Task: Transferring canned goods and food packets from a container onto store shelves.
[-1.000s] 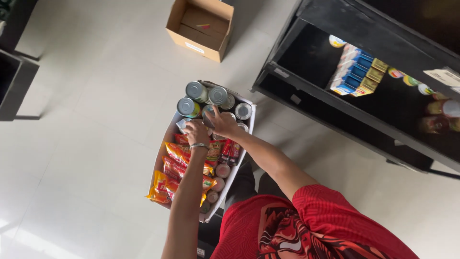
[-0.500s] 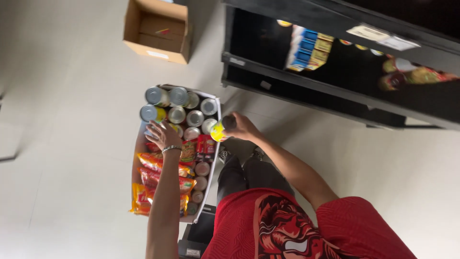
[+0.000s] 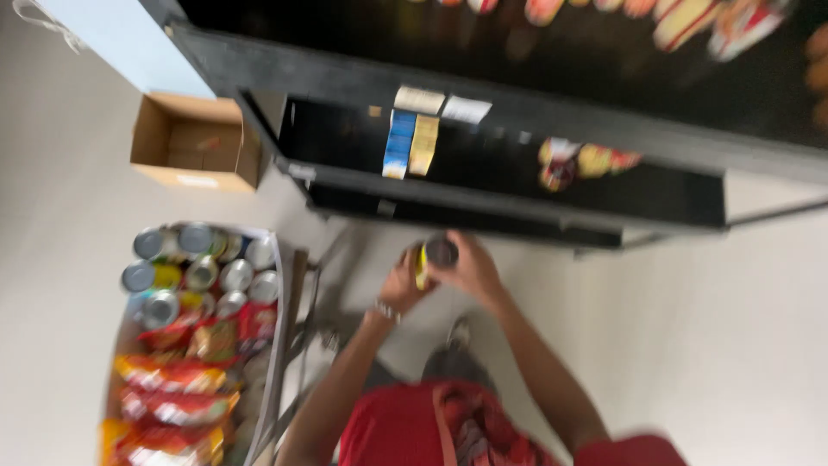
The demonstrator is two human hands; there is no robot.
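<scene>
— Can (image 3: 435, 255) with a dark top and a yellow side, that's what both hands are on, up in front of the black shelf unit (image 3: 517, 185).

— Which hand has it?

— Both, as far as I can see. The right hand (image 3: 470, 272) is curled around it from the right, fingers closed on its side. The left hand (image 3: 404, 283) is pressed against its other side, fingers bent; the blur hides how tight that grip is.

— Where's it sitting, then?

— Off everything, held in the air just below the lowest shelf edge, above the pale floor (image 3: 707, 345).

— And the rest of the stock?

— Down to the left, a tray (image 3: 278, 285) packed with silver-topped cans (image 3: 198, 267) at its far end and red and orange snack bags (image 3: 172, 388) nearer. Beyond it stands an open cardboard box (image 3: 194, 142). On the shelf stands a blue and yellow carton (image 3: 410, 142).
</scene>
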